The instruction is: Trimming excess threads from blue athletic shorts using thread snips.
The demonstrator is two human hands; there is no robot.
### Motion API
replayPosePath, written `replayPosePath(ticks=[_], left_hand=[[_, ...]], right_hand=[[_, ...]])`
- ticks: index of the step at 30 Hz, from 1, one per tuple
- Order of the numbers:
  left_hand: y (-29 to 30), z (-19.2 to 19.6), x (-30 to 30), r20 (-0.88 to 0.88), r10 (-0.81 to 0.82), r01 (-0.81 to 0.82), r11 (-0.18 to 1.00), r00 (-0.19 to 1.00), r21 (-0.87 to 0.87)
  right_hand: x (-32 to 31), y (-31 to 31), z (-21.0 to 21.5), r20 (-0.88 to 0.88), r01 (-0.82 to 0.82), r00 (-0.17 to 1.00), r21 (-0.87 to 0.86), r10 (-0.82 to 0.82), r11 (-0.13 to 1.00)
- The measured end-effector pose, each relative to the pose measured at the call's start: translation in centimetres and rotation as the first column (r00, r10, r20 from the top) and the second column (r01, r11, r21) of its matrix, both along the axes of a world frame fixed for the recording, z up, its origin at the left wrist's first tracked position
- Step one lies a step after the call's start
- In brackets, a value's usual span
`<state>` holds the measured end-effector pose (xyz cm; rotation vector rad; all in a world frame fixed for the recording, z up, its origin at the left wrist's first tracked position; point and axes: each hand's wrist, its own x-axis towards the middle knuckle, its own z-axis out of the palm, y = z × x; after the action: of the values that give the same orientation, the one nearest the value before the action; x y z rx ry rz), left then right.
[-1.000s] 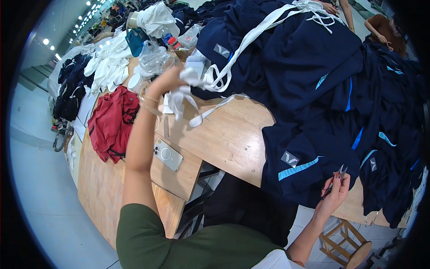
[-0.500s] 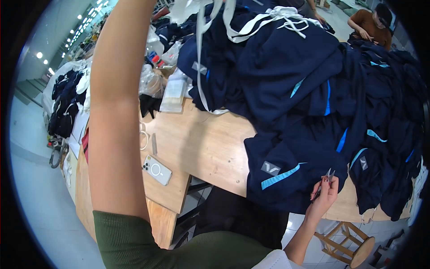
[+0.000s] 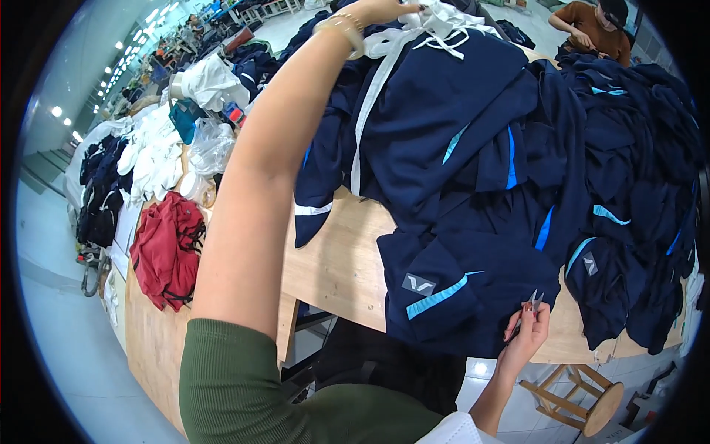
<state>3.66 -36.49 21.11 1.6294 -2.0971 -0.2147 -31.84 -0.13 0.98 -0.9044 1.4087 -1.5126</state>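
Observation:
My left arm stretches across the table, and my left hand (image 3: 381, 10) is at the top edge of the view, fingers closed at a bunch of white tape (image 3: 376, 92). The frame's edge cuts off part of that hand. The tape runs down over a heap of navy garments (image 3: 451, 96). Low on the right, my right hand (image 3: 526, 331) is closed round small metal thread snips (image 3: 535, 299), blades pointing up. It rests over a navy garment piece (image 3: 473, 318) bearing a light-blue stripe (image 3: 438, 297) and a grey patch (image 3: 418, 285).
More navy garments (image 3: 621, 163) cover the table's right side. Red cloth (image 3: 166, 248), white cloths (image 3: 153, 152) and a clear plastic bag (image 3: 212, 144) lie on the left. A wooden stool (image 3: 603, 408) stands below the table (image 3: 340, 259). Another person (image 3: 592, 33) sits at the far right.
My left hand has come into view at the top, and the raised white tape now lies over the garments. My left arm has shifted right, covering the phone. The snips stay in my right hand.

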Motion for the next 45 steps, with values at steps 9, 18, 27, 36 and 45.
replayPosePath(ticks=[9,18,27,36,45], left_hand=[[20.9,-11.3,7.2,-0.361,0.213,-0.272,0.955,0.908,-0.121],[24.1,-16.0,6.2,0.037,0.104,-0.109,0.975,0.994,0.192],[7.5,12.0,4.8,0.085,-0.231,0.237,0.784,0.969,-0.574],[4.5,1.5,7.3,-0.253,0.017,-0.046,0.993,0.967,-0.108],[33.4,-17.9,5.6,-0.655,0.31,-0.171,0.948,0.689,0.268]], right_hand=[[1.9,-0.8,-0.1,0.051,-0.09,0.994,-0.04,0.092,0.995],[4.7,-0.1,3.2,0.005,-0.144,0.989,-0.138,0.146,0.98],[5.9,0.9,3.5,0.027,-0.184,0.982,-0.102,0.187,0.978],[5.4,3.2,3.4,0.049,-0.156,0.986,-0.074,0.16,0.985],[3.5,1.3,2.7,0.025,-0.155,0.987,-0.047,0.156,0.987]])
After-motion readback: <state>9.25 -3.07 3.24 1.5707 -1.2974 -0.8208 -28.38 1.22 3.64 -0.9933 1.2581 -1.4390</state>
